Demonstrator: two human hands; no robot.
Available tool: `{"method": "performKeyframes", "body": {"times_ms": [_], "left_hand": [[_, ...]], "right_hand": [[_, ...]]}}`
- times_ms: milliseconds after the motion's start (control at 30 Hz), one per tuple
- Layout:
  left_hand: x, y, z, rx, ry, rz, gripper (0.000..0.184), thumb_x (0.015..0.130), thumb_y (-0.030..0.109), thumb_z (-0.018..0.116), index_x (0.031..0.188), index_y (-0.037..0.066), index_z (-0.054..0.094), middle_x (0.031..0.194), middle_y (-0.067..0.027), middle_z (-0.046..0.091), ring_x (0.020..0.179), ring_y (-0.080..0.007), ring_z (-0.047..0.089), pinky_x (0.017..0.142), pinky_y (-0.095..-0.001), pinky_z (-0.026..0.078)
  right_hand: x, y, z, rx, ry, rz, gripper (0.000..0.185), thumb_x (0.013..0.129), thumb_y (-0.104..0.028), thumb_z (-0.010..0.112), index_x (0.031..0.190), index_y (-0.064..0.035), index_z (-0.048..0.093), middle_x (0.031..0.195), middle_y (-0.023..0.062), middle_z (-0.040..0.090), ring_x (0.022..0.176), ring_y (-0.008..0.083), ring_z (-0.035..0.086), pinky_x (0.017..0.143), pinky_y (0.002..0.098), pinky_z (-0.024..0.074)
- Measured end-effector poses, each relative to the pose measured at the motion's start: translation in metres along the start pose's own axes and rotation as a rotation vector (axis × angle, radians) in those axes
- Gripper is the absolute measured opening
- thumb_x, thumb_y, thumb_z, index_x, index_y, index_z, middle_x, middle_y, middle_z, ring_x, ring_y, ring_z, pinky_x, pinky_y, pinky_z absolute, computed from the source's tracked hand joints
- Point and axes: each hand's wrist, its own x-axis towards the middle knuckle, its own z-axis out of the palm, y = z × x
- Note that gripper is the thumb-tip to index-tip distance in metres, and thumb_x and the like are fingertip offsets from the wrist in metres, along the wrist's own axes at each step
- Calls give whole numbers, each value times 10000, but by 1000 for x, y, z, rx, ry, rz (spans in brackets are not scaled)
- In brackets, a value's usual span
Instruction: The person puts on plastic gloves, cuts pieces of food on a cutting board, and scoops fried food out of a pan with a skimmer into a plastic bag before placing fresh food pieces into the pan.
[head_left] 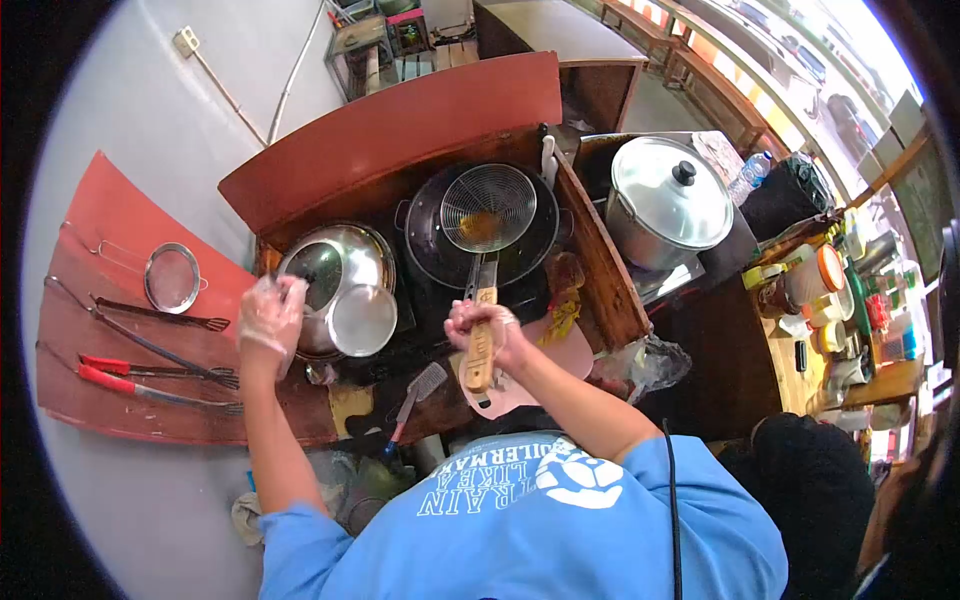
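Observation:
My right hand (pixel 484 328) is wrapped round the wooden handle of a wire strainer (pixel 490 205). The strainer's round mesh is over a dark wok (pixel 428 235), and something orange-brown shows through it. My left hand (pixel 272 312), in a clear plastic glove, is curled at the side of a metal cup (pixel 362 320); the grip itself is partly hidden. That cup tilts over the edge of a shiny round pot (pixel 372 258) left of the wok. Below the wok lies a pink board (pixel 565 355), partly behind my right forearm.
Tongs (pixel 150 392) and a small sieve (pixel 172 278) hang on the red panel at left. A slotted turner (pixel 415 400) lies in front. A large lidded pot (pixel 670 205) stands at right, past a wooden partition (pixel 605 260). Several jars (pixel 815 270) crowd the right-hand shelf.

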Motion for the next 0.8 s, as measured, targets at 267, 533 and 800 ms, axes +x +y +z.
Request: {"method": "performKeyframes", "body": {"times_ms": [267,533,800], "left_hand": [[114,22,99,584,22,748,195,853,134,527,837,7,675,878,-198,661,844,-358,670,775,-472,538],[157,90,225,191,-118,219,341,950,270,470,935,40,721,1018,-198,705,958,-371,686,825,-483,549],[172,76,318,6,-141,120,318,924,246,484,1002,38,712,1097,-199,689,1024,-389,665,841,-465,548]], "right_hand": [[-52,-48,41,-207,159,38,140,745,-60,537,623,-37,473,696,121,514,651,256,527,756,414,527],[-73,-60,46,-517,226,-70,152,806,-81,545,666,-37,506,663,97,514,601,230,546,733,449,585],[-94,-71,63,-628,269,-169,161,837,-102,599,708,-40,527,665,80,519,583,211,554,669,428,585]]}}
